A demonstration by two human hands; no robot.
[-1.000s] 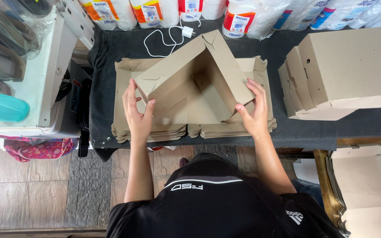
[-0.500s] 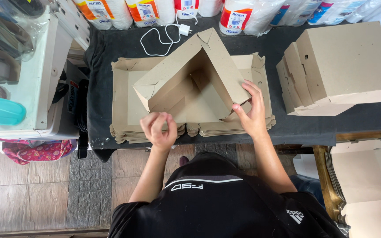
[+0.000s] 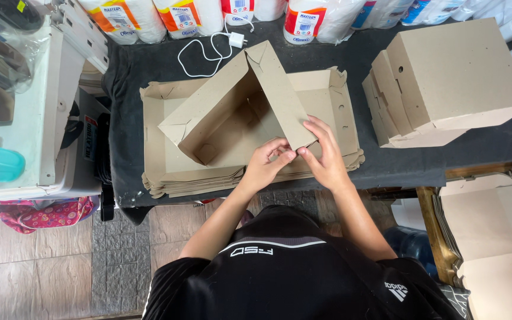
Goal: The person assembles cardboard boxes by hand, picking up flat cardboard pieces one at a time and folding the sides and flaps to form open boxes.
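A half-folded brown cardboard box [image 3: 232, 109] stands on a stack of flat cardboard blanks [image 3: 167, 178] on a dark-covered table [image 3: 125, 77]. My left hand [image 3: 266, 165] and my right hand [image 3: 322, 155] meet at the box's near right corner. Both pinch the lower edge of its tall side flap, fingertips touching. The box's left walls stand raised, open toward me.
Several assembled cardboard boxes [image 3: 445, 83] are stacked on the table's right. A white charger cable [image 3: 205, 50] and wrapped paper rolls [image 3: 179, 15] lie at the back. A white machine [image 3: 25, 118] stands left; more flat cardboard [image 3: 493, 237] rests lower right.
My left hand has left the box's left wall and moved right to join my right hand at the near right flap. The box has shifted slightly.
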